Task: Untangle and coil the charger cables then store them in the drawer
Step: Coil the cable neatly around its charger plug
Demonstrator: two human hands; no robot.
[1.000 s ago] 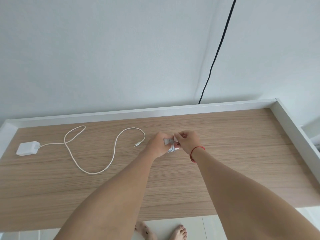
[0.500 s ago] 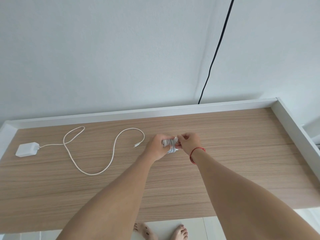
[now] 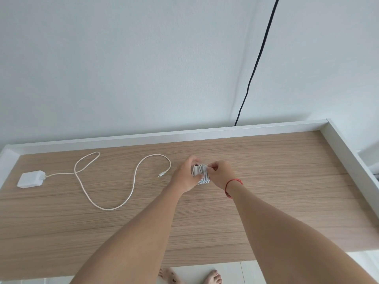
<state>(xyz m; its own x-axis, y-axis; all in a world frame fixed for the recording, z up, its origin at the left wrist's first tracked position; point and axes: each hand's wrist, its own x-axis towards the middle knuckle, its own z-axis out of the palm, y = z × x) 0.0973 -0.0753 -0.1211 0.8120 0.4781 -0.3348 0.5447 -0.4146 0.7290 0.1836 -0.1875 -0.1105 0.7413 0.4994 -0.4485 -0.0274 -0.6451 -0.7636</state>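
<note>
Wound cable: One white cable, the wound cable (image 3: pixel 203 174), is wrapped in tight loops into a small bundle. Both hands hold it near the middle of the bench (image 3: pixel 276 181), a bit toward the back.
Left hand: The left hand (image 3: pixel 184 175) grips the bundle. Its fingers (image 3: pixel 192 159) curl over the top and its thumb sits under it.
Right hand: The right hand (image 3: pixel 220 174) pinches the end of the wound cable at the top of the bundle. I think it is tucking the last bit in.
Loose cable: The loose cable (image 3: pixel 131 188) lies flat on the bench to the left, well apart from the hands. It makes one small crossed loop and one big bend. No knots show. One end goes into the charger block (image 3: pixel 30 178) at the far left. The small plug (image 3: pixel 162 174) at the other end lies near the left hand but does not touch it.
Done: One cable looks almost coiled. The two cables lie apart, so the untangling looks done.
Left to do: The loose cable needs coiling. Then both must go in the drawer.
Drawer: No drawer shows at all. It may be under the bench, but I cannot tell.
Hard to see: The hands cover much of the bundle. A flat white bit peeks out by the left hand. It may be a block, but I cannot tell. I also cannot tell if the end is tucked in.
Cut off: The left corner and right side of the bench run out of the picture. The black cord (image 3: pixel 256 62) on the wall goes up out of view and down behind the bench.
</note>
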